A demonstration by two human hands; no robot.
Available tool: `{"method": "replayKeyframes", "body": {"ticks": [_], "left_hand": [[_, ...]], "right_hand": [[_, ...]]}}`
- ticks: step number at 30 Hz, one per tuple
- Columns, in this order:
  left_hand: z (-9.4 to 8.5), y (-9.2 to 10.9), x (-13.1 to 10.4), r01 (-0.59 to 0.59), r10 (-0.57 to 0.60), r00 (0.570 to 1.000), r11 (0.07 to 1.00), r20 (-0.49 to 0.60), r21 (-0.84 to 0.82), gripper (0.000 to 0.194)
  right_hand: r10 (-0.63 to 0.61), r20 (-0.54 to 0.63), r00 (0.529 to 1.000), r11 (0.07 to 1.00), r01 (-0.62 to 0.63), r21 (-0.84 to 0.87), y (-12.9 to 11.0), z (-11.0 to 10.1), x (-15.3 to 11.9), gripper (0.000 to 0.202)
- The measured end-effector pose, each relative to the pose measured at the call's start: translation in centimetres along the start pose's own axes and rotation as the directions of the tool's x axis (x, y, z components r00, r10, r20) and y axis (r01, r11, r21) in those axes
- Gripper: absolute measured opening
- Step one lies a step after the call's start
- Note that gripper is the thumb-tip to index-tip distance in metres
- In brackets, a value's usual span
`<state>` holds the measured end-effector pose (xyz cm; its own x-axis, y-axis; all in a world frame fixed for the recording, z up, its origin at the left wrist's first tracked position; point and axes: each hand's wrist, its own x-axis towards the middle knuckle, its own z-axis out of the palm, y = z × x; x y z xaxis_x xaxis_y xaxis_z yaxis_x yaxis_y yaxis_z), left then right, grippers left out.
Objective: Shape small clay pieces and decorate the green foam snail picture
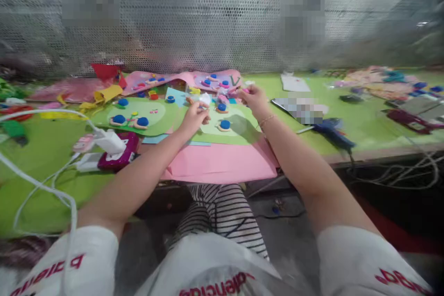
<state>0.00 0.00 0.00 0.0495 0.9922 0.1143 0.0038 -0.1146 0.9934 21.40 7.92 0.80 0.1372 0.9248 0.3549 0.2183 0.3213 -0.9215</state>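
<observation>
Over a green cutout sheet lying on pink paper, my left hand has its fingers curled around something small and tan, too small to name. My right hand pinches a small pink piece near the sheet's upper edge. Between the hands lie a blue round piece with a tan rim and some white and pink material. Lower on the sheet is another blue piece. To the left, a second green sheet carries blue and tan pieces.
A purple power strip with white cables stands left of my left forearm. At right lie a phone, a blue glue gun and a white card. Pink decorated sheets lie behind, before a perforated metal screen.
</observation>
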Motion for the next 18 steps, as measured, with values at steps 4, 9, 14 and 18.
{"method": "replayKeyframes", "body": {"ticks": [4, 9, 14, 18], "left_hand": [[0.1, -0.2, 0.2, -0.001, 0.001, 1.0, 1.0, 0.002, -0.005, 0.013], [0.0, -0.3, 0.2, -0.017, 0.017, 1.0, 1.0, 0.014, 0.005, 0.011], [0.0, -0.3, 0.0, -0.023, 0.023, 1.0, 1.0, 0.021, 0.015, 0.009], [0.0, -0.6, 0.1, -0.027, 0.026, 0.999, 0.999, 0.027, 0.022, 0.007]], "right_hand": [[0.056, 0.076, 0.996, 0.995, -0.062, 0.078, -0.1, 0.0, -0.6, 0.025], [0.167, 0.158, 0.973, 0.97, -0.19, 0.151, -1.0, 0.5, -1.3, 0.017], [0.216, 0.17, 0.961, 0.951, -0.247, 0.186, -1.4, 0.7, -1.4, 0.023], [0.245, 0.188, 0.951, 0.931, -0.285, 0.228, -1.0, 0.8, -1.2, 0.023]]}}
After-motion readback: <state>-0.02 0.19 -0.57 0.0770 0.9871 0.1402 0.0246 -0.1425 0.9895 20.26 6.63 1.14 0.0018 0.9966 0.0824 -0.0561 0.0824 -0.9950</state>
